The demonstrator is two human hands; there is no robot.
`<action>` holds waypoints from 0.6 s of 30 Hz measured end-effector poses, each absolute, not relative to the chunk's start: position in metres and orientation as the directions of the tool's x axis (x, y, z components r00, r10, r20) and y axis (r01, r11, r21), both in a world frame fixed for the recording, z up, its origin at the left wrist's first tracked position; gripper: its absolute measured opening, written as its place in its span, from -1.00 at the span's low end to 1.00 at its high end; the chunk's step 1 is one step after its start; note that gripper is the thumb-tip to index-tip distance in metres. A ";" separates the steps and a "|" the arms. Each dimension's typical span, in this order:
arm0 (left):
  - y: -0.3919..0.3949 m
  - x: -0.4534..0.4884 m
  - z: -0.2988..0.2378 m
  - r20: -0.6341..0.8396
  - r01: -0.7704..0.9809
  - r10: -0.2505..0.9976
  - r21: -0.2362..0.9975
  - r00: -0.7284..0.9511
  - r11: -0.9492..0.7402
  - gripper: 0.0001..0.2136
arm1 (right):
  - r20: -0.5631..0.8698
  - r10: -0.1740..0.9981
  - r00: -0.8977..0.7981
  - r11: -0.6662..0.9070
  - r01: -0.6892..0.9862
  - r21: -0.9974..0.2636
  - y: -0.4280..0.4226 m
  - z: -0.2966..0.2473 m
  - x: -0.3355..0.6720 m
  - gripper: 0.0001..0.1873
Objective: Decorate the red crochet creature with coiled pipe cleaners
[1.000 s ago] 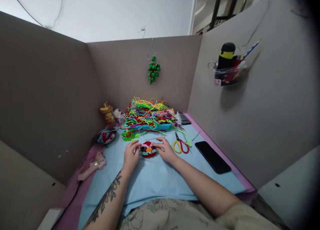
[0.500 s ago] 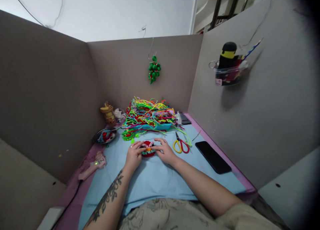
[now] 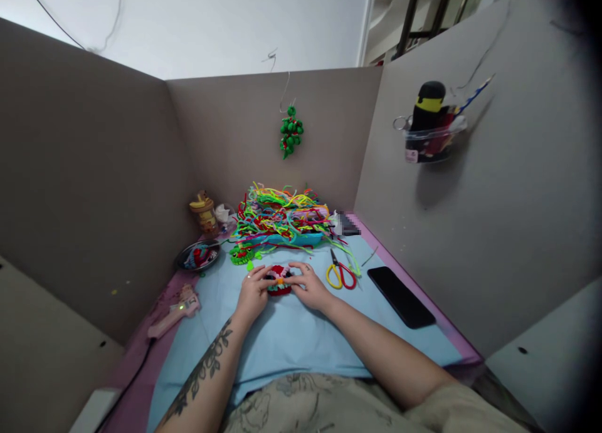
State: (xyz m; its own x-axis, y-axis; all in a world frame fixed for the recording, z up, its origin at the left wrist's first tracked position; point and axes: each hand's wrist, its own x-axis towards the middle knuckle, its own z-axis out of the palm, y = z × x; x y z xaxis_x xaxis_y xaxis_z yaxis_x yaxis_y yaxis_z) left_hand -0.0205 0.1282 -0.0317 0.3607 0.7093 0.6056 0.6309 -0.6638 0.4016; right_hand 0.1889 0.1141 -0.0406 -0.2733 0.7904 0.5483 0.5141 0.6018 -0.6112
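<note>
A small red pipe-cleaner figure (image 3: 278,275) with an orange spot and a teal edge lies on the light blue cloth (image 3: 291,339). My left hand (image 3: 251,294) grips its left side with curled fingers. My right hand (image 3: 309,286) pinches its right side. Both hands press in on the figure, and most of its lower part is hidden by my fingers.
Behind it a heap of coloured pipe cleaners (image 3: 281,217) fills a teal tray. Yellow-and-red scissors (image 3: 339,271) and a black phone (image 3: 401,296) lie to the right. A metal dish (image 3: 197,256), a green figure (image 3: 241,255) and a pink glue gun (image 3: 173,313) are left. Cardboard walls surround the desk.
My two hands have drawn closer together over the red figure, covering more of it. The figure stays in the same spot on the cloth.
</note>
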 end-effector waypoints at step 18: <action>0.136 -0.032 -0.030 0.484 0.556 0.857 0.767 -0.175 -0.320 -0.74 | 0.463 0.886 0.013 0.435 0.321 -0.841 0.122 -0.042 0.194 -0.79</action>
